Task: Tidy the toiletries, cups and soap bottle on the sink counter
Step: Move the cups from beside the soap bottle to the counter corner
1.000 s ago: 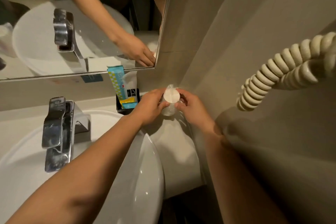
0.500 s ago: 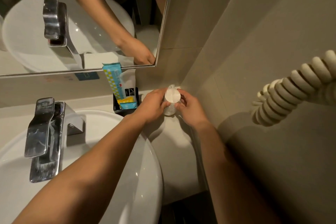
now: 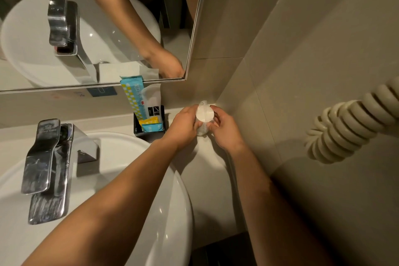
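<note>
A clear cup wrapped in plastic, with a white round top (image 3: 204, 114), stands in the back right corner of the beige counter (image 3: 210, 179). My left hand (image 3: 184, 124) grips it from the left and my right hand (image 3: 224, 128) from the right. Just left of the cup a small black holder (image 3: 138, 130) keeps several toiletry packets: a tall blue and yellow dotted one (image 3: 133, 97), a white sachet (image 3: 153, 100), and short yellow and blue ones (image 3: 151, 125). No soap bottle is in view.
A white basin (image 3: 129, 157) with a chrome tap (image 3: 46, 164) fills the lower left. A mirror (image 3: 97, 24) runs along the back wall. A cream coiled cord (image 3: 349, 123) hangs from the tiled wall on the right.
Both hands have stayed on the wrapped cup in the corner, with only small shifts of the fingers. The view itself has swung a little, so the coiled cord sits elsewhere in frame.
</note>
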Available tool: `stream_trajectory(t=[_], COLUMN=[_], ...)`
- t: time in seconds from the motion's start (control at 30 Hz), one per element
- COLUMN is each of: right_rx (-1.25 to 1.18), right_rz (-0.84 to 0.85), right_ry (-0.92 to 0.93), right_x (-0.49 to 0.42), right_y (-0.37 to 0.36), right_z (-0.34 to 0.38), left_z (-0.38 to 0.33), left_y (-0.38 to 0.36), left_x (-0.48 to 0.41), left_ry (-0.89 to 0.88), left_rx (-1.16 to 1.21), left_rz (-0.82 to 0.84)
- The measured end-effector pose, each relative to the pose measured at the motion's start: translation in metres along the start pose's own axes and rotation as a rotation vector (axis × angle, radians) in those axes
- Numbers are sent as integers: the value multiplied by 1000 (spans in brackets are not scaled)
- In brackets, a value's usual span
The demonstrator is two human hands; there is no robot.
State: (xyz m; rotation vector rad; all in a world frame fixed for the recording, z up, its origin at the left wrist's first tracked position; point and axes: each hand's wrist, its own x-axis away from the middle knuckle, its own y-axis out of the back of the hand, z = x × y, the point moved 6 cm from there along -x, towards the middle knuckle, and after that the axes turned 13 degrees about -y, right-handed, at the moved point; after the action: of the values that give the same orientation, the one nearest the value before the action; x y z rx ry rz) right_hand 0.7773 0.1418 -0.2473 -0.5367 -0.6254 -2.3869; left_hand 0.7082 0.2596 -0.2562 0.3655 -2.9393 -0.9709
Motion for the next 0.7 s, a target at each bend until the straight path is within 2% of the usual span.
stream_trajectory(t=[0.4,0.57,0.7], right_rx=[4,115,198], right_rz=[-16,-137,-251], right_ry=[-66,-91,-72], right_x=[4,22,53], right_y=[1,8,9], right_z=[-5,-3,7], left_z=[-3,-20,-50], left_y=[-3,4,23], left_x=[8,22,45], left_ry=[93,113,32], left_rx=[-16,-2,-12], left_rz=[-1,1,-42])
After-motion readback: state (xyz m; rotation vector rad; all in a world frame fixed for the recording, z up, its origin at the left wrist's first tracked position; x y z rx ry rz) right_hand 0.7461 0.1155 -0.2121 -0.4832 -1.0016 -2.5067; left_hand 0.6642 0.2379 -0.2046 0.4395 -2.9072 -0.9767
